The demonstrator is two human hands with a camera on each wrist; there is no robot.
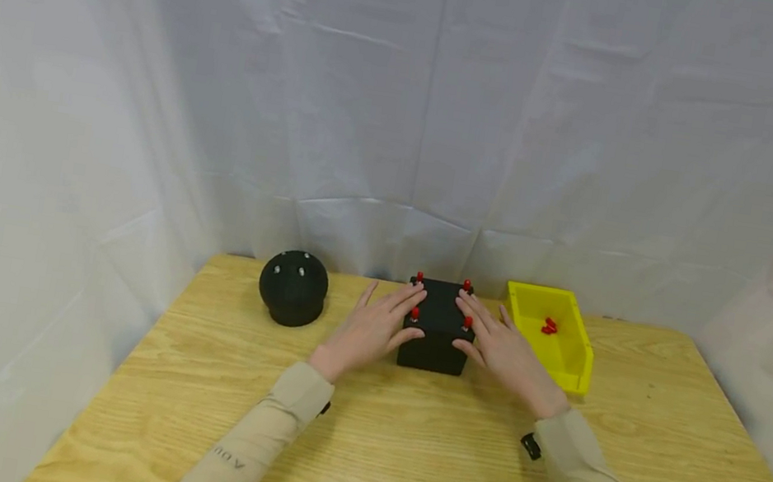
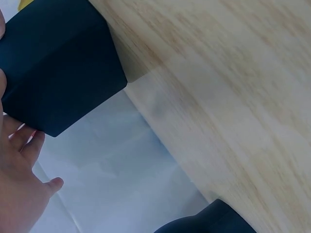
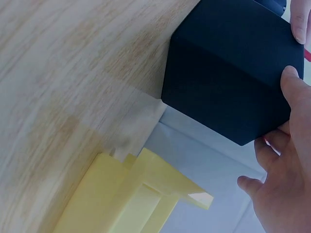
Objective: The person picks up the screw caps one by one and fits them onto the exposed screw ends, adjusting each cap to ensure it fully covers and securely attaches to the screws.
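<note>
From the head view, your left hand [image 1: 373, 329] and right hand [image 1: 501, 350] flank the black box [image 1: 438, 332], which sits near the middle of the table's [image 1: 401, 443] far edge. Both hands lie with fingers straight and spread, the fingertips resting on the box's top edges and each thumb against its near face; neither is curled round it. Four red pegs [image 1: 415, 313] stand at the corners of the box's top. A black dome [image 1: 293, 287] sits toward the far left corner of the table, well apart from your left hand, and a yellow bin [image 1: 552, 337] with a few red pieces [image 1: 549, 326] inside sits just beside the box on the right. In the left wrist view, the box [image 2: 58, 68] fills the upper left, your left hand [image 2: 19, 189] lies beside it with fingers extended, and the dome [image 2: 214, 221] shows at the bottom edge. In the right wrist view, your right thumb [image 3: 294, 97] presses a side of the box [image 3: 228, 68], your fingers stay loosely open, and the bin [image 3: 131, 194] lies just beside the box.
</note>
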